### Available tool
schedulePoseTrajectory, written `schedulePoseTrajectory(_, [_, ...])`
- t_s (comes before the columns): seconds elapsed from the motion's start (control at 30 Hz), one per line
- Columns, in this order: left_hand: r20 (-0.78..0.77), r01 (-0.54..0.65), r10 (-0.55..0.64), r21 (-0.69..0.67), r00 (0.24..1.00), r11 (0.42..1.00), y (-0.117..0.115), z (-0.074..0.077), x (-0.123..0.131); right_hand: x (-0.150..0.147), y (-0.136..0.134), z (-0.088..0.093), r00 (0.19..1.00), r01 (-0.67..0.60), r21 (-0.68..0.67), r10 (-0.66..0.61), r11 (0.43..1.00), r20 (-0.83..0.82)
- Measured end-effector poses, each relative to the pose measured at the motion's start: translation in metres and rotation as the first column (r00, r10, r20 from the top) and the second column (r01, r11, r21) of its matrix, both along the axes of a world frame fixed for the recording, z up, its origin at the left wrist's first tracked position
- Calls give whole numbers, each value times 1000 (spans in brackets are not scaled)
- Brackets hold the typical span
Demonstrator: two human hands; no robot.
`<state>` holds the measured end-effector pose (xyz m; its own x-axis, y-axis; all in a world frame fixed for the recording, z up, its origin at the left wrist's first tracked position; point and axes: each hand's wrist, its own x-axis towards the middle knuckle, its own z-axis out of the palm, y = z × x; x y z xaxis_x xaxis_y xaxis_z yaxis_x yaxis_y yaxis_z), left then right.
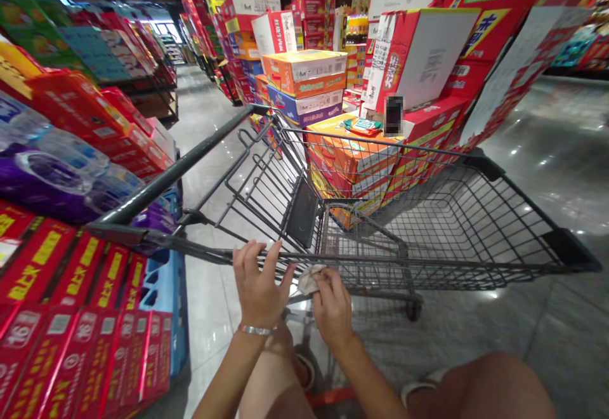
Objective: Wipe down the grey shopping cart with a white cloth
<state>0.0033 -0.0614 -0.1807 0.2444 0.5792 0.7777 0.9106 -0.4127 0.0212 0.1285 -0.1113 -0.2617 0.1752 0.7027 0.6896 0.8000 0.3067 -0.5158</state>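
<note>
A dark wire shopping cart (pixel 304 258) stands sideways across the view, its push handle (pixel 190 162) to the left and its basket to the right. My left hand (pixel 261 282) rests at the near top rail, fingers spread over the wire, with a silver bracelet at the wrist. Just right of it, my right hand (pixel 333 305) pinches a crumpled pale cloth or tissue (pixel 310 279) against the side of the cart just below the rail. A black folding seat panel (pixel 302 212) shows inside the cart. The basket holds nothing that I can see.
Stacked red boxes (pixel 85 336) and purple-wrapped bottles (pixel 52 174) stand close on the left. Behind the cart are piled orange, purple and red cartons (pixel 352 146), with a small green-and-red packet (pixel 363 126) on top. My knees and shoes are below the cart's near side.
</note>
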Motion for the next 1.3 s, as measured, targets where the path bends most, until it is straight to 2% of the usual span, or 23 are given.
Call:
schedulePoseTrajectory(0.4, [18, 8, -8, 9, 1000, 1000, 1, -2, -1, 4, -2, -20, 997, 59, -29, -58, 998, 50])
schedulePoseTrajectory(0.57, [26, 13, -14, 3, 1000, 1000, 1, -2, -1, 13, -7, -31, 999, 44, -150, -45, 988, -2])
schedulePoseTrajectory(0.7, [44, 13, -13, -6, 999, 1000, 1, -3, 0, 19, -17, -21, 998, 5, -174, -16, 985, -62])
schedulePoseTrajectory(0.87, [62, 12, -11, -16, 998, 1000, 0, -4, 0, 16, -22, 11, 986, -38, -59, 28, 998, -162])
schedulePoseTrajectory(0.97, [65, 13, -12, -18, 998, 1000, 0, -3, 1, 11, -16, 22, 981, -65, 6, 65, 998, -180])
schedulePoseTrajectory(1.1, [60, 8, -7, -14, 998, 1000, 0, -1, 2, 3, -2, 21, 986, -93, 31, 96, 995, -135])
schedulePoseTrajectory(1.3, [59, -2, 4, -29, 998, 1000, -1, 1, 3, -4, 3, 14, 1000, 11, -13, -12, 1000, -26])
